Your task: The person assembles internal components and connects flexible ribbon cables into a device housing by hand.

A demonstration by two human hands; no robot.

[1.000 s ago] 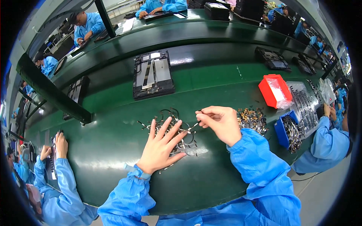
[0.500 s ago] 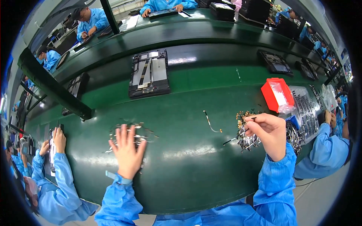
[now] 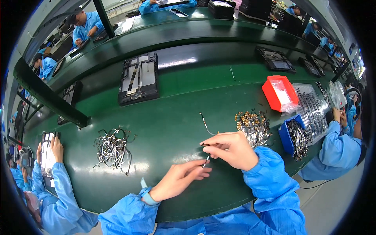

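Nr front edge of the green counter [image 3: 168,117], approx. mid-length: L hand [image 3: 181,179] grips short blk/wht strip [image 3: 206,161] btwn thumb & fingers. R hand [image 3: 233,150] just above, thumb & index pinched on small dark pc. [image 3: 204,145]; cannot tell if same part. One loose cable [image 3: 204,123] lies beyond hands, farther from front edge. Tangled cable pile [image 3: 111,147] twd counter's L end; second pile [image 3: 253,130] beyond R hand. Blue bin [image 3: 285,138], w/ cables, nr R end; red bin [image 3: 271,98] behind it.

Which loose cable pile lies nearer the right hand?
The pile with gold-coloured ends, just beside the right hand; the tangled silver-and-black pile lies far to the left.
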